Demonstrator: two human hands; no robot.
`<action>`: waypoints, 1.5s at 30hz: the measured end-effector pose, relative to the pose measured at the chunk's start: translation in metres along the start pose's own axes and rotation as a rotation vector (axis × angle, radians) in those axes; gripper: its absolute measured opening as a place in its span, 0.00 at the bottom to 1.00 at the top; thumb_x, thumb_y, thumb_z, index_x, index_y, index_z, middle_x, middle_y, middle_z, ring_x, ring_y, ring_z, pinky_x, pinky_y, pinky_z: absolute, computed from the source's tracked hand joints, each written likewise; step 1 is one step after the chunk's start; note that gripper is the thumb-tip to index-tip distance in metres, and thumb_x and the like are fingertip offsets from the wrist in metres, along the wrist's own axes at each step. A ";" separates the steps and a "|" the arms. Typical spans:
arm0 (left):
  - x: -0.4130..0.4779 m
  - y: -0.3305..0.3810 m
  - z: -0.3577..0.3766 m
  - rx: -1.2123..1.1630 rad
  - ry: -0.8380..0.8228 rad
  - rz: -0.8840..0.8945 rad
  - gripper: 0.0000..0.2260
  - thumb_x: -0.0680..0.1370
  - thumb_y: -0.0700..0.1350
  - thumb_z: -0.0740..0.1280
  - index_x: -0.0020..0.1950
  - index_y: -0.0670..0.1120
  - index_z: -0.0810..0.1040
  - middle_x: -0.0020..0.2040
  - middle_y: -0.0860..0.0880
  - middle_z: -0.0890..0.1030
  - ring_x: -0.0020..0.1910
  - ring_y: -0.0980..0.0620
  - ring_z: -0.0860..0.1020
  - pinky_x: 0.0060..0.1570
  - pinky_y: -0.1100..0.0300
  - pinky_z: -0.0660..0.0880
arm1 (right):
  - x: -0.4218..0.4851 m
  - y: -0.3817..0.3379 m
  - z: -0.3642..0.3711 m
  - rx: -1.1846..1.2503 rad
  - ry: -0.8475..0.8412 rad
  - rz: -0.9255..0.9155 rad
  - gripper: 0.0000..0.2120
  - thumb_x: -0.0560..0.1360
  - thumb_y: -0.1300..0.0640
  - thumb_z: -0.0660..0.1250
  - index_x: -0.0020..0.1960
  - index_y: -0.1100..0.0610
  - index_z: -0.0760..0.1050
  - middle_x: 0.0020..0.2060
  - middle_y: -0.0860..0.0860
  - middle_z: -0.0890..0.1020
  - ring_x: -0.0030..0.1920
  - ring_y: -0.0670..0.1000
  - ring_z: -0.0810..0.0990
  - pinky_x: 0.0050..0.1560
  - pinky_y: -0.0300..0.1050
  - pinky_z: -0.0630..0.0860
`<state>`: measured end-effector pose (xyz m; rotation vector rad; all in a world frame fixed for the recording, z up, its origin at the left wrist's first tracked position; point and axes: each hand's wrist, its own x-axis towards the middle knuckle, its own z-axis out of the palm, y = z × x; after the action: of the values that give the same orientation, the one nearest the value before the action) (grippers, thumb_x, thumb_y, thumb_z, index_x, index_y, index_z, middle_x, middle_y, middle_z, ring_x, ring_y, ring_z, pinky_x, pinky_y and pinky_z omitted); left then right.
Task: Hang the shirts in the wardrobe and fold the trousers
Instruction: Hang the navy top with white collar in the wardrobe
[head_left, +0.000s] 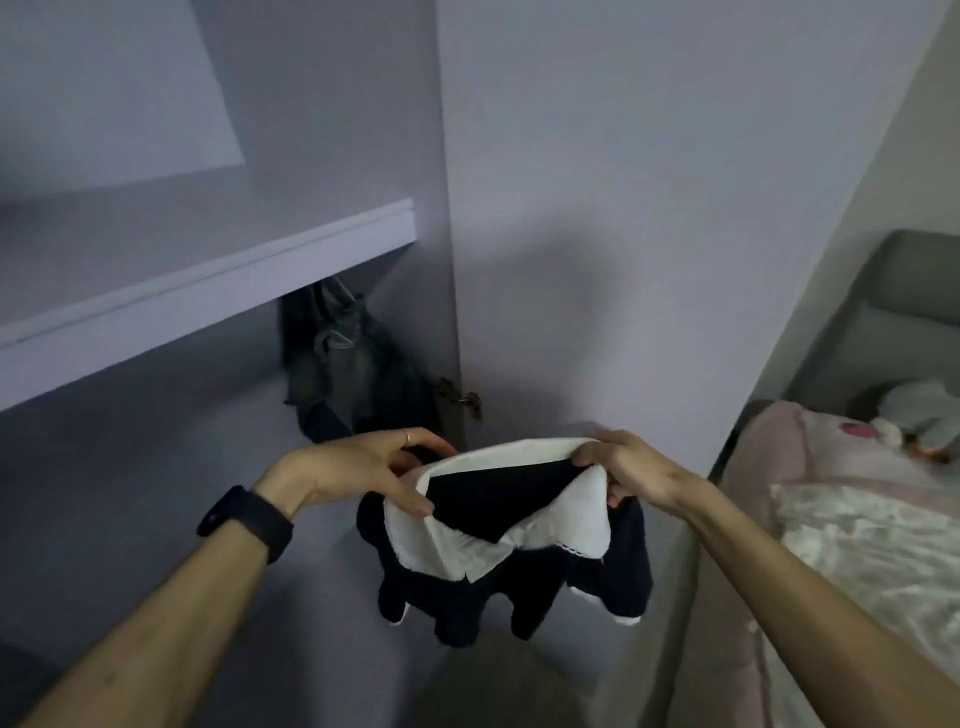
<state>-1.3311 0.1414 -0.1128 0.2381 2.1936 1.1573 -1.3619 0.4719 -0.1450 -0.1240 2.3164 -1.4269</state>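
Observation:
A dark navy shirt (524, 597) with a wide white collar hangs in the air in front of the open wardrobe. My left hand (363, 467) grips the left side of the collar, thumb on the white cloth. My right hand (628, 467) pinches the collar's right side. The collar is spread open between both hands, and the shirt's body droops below them. No hanger shows in the shirt.
The wardrobe's pale shelf (208, 291) runs across the left. Under it a grey-green garment (343, 353) hangs at the back. The open wardrobe door (623, 208) stands ahead, with its hinge low on the frame. A bed (857, 519) with pink bedding lies to the right.

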 end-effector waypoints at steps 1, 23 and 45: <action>-0.007 -0.004 -0.003 0.035 0.020 -0.014 0.28 0.71 0.41 0.79 0.67 0.58 0.75 0.57 0.51 0.85 0.58 0.53 0.82 0.58 0.59 0.78 | 0.009 -0.003 0.005 0.014 -0.060 -0.018 0.09 0.75 0.55 0.69 0.43 0.60 0.75 0.30 0.52 0.73 0.30 0.49 0.74 0.33 0.45 0.72; -0.127 -0.072 0.067 0.472 1.376 -0.563 0.14 0.81 0.61 0.64 0.55 0.52 0.79 0.47 0.51 0.79 0.47 0.46 0.79 0.46 0.51 0.75 | 0.114 -0.083 0.127 -0.779 -0.080 -1.037 0.21 0.78 0.34 0.62 0.54 0.51 0.76 0.39 0.52 0.79 0.45 0.55 0.79 0.40 0.49 0.75; -0.289 -0.116 0.156 1.246 1.494 -0.888 0.11 0.80 0.53 0.65 0.45 0.49 0.82 0.45 0.49 0.82 0.48 0.43 0.80 0.56 0.45 0.73 | 0.046 -0.135 0.318 -0.750 -0.665 -1.047 0.15 0.75 0.35 0.65 0.49 0.46 0.76 0.44 0.43 0.80 0.46 0.45 0.79 0.50 0.50 0.78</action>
<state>-0.9947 0.0530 -0.1379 -1.3746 3.2015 -1.0317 -1.2986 0.1296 -0.1645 -1.8947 2.0544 -0.5299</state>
